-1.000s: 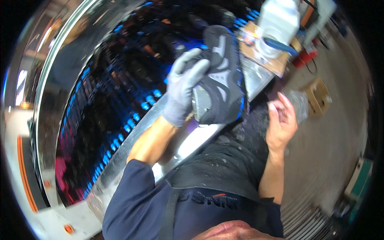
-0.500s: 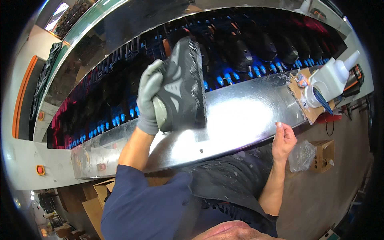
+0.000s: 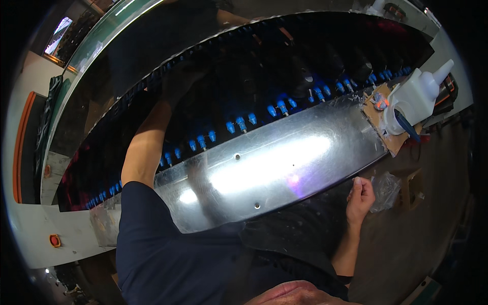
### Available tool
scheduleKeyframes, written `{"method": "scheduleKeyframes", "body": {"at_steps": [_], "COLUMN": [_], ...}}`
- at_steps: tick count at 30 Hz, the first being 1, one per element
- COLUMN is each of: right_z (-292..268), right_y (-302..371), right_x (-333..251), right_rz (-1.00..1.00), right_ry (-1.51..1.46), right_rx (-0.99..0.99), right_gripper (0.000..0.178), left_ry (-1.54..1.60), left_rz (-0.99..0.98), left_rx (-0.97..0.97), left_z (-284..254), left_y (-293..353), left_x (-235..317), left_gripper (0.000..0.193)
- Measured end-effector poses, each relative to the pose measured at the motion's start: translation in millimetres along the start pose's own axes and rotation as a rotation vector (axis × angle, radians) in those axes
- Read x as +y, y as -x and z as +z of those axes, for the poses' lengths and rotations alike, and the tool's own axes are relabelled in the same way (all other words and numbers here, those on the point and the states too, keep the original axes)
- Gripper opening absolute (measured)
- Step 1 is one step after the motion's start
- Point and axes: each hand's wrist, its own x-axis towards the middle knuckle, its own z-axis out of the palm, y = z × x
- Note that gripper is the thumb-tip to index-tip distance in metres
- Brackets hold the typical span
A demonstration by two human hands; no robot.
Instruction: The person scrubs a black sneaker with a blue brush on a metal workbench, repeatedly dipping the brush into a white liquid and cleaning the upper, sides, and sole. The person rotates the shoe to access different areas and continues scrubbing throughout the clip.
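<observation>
My left arm reaches into the dark opening of a long machine, and my gloved left hand (image 3: 185, 79) shows only as a dim shape there. Its fingers are lost in the darkness, and the shoe cannot be made out. Below that arm, a row of blue fittings (image 3: 241, 123) runs along the front of the opening. Dark shoe-like shapes (image 3: 300, 71) stand inside, farther right. My bare right hand (image 3: 361, 197) hangs by the front edge of the shiny metal ledge (image 3: 274, 162), fingers curled in with the thumb against them. No object shows in it.
On the ledge's right end, a white plastic bottle (image 3: 418, 94) with a spout lies by a piece of cardboard (image 3: 375, 114). Clear plastic wrap (image 3: 387, 189) and a cardboard box (image 3: 410, 190) are beyond my right hand. A red button (image 3: 55, 241) sits on the machine's left front.
My left hand has gone from above the ledge, holding a dark grey shoe, deep into the opening. The shoe has dropped out of sight. My right hand is still curled in nearly the same place.
</observation>
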Motion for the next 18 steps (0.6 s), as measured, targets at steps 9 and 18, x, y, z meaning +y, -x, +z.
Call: {"method": "scheduleKeyframes", "body": {"at_steps": [9, 18], "right_z": [16.9, 15.7], "right_y": [2.8, 6.4], "right_x": [11.4, 2.5], "right_rz": [-0.037, -0.091], "right_ry": [0.051, 0.173], "right_rx": [-0.107, -0.127], "right_gripper": [0.015, 0.013], "left_ry": [0.008, -0.116], "left_rz": [0.038, 0.139], "left_rx": [-0.003, 0.087], "left_z": [23.8, 27.2], "left_y": [-24.2, -65.6], "left_x": [-50.5, -74.5], "left_gripper": [0.067, 0.058]}}
